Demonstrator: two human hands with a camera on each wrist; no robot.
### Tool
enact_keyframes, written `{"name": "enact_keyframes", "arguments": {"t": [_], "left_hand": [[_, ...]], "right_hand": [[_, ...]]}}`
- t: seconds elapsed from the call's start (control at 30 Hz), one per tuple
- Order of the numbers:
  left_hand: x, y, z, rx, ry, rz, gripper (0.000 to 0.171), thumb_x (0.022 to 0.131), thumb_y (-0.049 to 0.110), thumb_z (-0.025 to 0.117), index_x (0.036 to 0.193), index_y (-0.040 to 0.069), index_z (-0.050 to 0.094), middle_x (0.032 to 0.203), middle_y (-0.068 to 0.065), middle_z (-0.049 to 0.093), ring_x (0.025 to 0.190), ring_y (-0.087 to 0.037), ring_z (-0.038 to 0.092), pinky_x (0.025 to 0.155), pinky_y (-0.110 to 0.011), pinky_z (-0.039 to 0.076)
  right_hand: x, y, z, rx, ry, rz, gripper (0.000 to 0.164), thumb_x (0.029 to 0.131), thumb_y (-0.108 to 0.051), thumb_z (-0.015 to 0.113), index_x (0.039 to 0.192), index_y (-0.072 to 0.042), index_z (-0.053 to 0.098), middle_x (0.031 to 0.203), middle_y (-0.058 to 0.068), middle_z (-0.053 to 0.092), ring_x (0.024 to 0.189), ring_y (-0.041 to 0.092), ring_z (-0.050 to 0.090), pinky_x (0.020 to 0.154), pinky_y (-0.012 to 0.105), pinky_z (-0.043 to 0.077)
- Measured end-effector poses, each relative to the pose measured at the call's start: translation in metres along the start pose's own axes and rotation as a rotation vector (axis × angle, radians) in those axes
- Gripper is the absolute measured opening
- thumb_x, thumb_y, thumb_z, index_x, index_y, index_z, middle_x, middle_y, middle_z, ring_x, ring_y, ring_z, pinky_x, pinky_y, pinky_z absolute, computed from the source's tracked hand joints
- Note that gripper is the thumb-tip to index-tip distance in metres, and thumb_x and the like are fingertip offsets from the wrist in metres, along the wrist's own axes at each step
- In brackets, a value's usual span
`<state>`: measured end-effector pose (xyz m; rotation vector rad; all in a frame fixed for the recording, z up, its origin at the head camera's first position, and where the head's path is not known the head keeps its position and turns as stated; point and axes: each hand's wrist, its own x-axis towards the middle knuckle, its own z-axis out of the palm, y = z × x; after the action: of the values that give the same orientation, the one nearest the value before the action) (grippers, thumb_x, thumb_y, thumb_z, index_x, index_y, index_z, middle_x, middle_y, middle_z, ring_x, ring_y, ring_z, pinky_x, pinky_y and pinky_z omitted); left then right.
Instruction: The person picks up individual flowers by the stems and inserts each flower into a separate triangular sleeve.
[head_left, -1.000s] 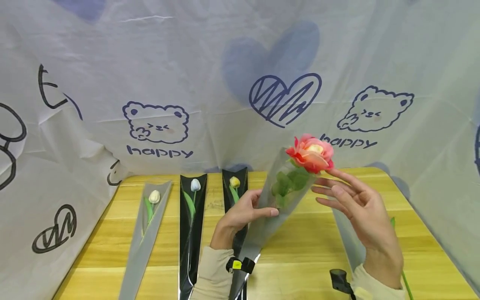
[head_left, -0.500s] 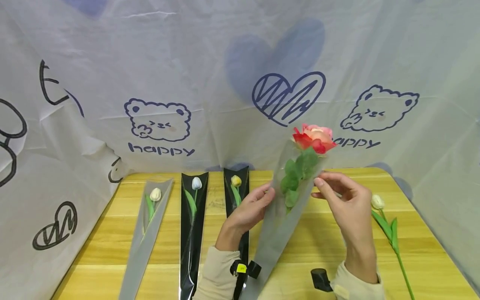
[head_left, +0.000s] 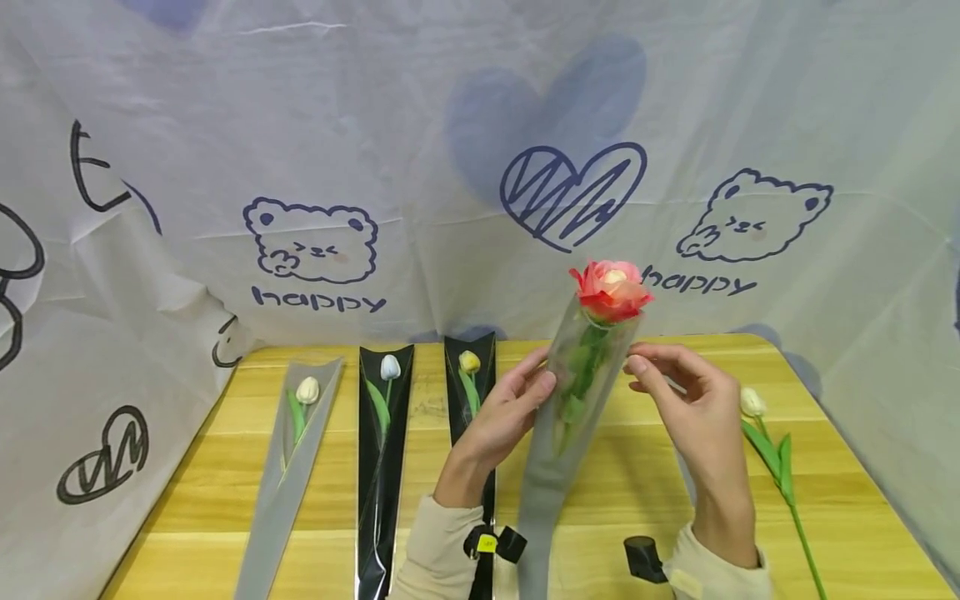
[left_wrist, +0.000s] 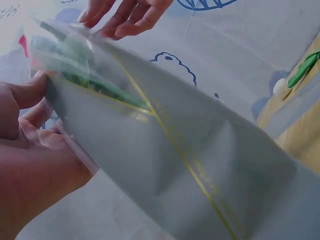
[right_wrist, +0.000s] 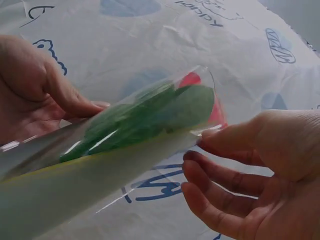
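A pink-red artificial rose (head_left: 611, 290) with green leaves stands in a grey flower sleeve (head_left: 543, 492) with a clear front, tilted slightly right above the table. My left hand (head_left: 498, 417) holds the sleeve's left side near the top, its thumb at the front in the left wrist view. At the upper right edge, my right hand (head_left: 693, 408) pinches the clear film between thumb and forefinger; the right wrist view shows the thumb (right_wrist: 225, 140) at the rim and the other fingers loosely bent. The rose's bloom sits above the sleeve's mouth.
On the wooden table (head_left: 195, 508) lie a grey sleeve with a white tulip (head_left: 307, 390), a black sleeve with a pale blue tulip (head_left: 389, 367) and a black one with a yellow tulip (head_left: 469, 362). A loose white tulip (head_left: 780, 475) lies right. A printed cloth (head_left: 420, 125) hangs behind.
The right hand has moved from beside the bloom down to the sleeve's right edge, fingers drawing together. The rose dipped lower against the sleeve's mouth, and the sleeve has become more upright.
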<state>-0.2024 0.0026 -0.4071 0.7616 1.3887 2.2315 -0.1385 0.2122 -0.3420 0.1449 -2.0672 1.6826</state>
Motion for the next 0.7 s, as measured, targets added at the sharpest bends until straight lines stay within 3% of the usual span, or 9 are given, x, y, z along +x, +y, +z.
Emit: {"name": "enact_keyframes", "arguments": {"t": [0.17, 0.33, 0.43, 0.6, 0.7], "left_hand": [[-0.001, -0.001, 0.001, -0.038, -0.051, -0.002, 0.069, 0.106, 0.034, 0.056, 0.163, 0.008, 0.026, 0.136, -0.002, 0.059, 0.124, -0.017, 0.058, 0.100, -0.032, 0.049], [0.000, -0.009, -0.001, -0.045, -0.123, -0.065, 0.103, 0.086, 0.053, 0.076, 0.159, -0.002, 0.028, 0.148, -0.015, 0.052, 0.127, -0.016, 0.056, 0.103, -0.033, 0.047], [0.002, -0.014, 0.001, -0.022, -0.129, -0.095, 0.110, 0.078, 0.053, 0.085, 0.156, -0.004, 0.033, 0.148, -0.019, 0.052, 0.124, -0.015, 0.058, 0.103, -0.034, 0.047], [0.004, -0.017, 0.006, -0.040, -0.081, -0.102, 0.091, 0.083, 0.037, 0.088, 0.150, -0.001, 0.041, 0.129, -0.006, 0.063, 0.112, -0.016, 0.063, 0.097, -0.034, 0.050], [0.007, -0.020, 0.009, -0.099, -0.135, -0.065, 0.074, 0.093, 0.023, 0.078, 0.154, 0.007, 0.038, 0.131, -0.013, 0.063, 0.114, -0.023, 0.065, 0.098, -0.040, 0.051]], "right_hand": [[0.000, -0.001, 0.001, 0.037, 0.014, 0.017, 0.013, 0.098, -0.001, 0.068, 0.106, 0.010, 0.071, 0.098, 0.007, 0.072, 0.085, 0.018, 0.071, 0.076, 0.026, 0.058], [0.000, -0.001, 0.006, 0.164, 0.061, -0.009, 0.012, 0.097, 0.002, 0.067, 0.103, 0.013, 0.069, 0.096, 0.014, 0.070, 0.083, 0.020, 0.070, 0.074, 0.028, 0.059], [0.000, 0.000, 0.005, 0.196, 0.065, -0.040, 0.012, 0.096, 0.006, 0.067, 0.102, 0.015, 0.068, 0.095, 0.014, 0.070, 0.081, 0.019, 0.070, 0.073, 0.027, 0.059], [0.001, 0.004, -0.002, 0.139, 0.006, -0.059, 0.012, 0.096, 0.006, 0.066, 0.104, 0.015, 0.067, 0.099, 0.011, 0.070, 0.086, 0.016, 0.071, 0.076, 0.025, 0.058], [0.002, 0.007, -0.007, 0.130, -0.013, -0.081, 0.016, 0.097, 0.006, 0.065, 0.111, 0.013, 0.066, 0.107, 0.013, 0.070, 0.091, 0.017, 0.070, 0.078, 0.025, 0.058]]}}
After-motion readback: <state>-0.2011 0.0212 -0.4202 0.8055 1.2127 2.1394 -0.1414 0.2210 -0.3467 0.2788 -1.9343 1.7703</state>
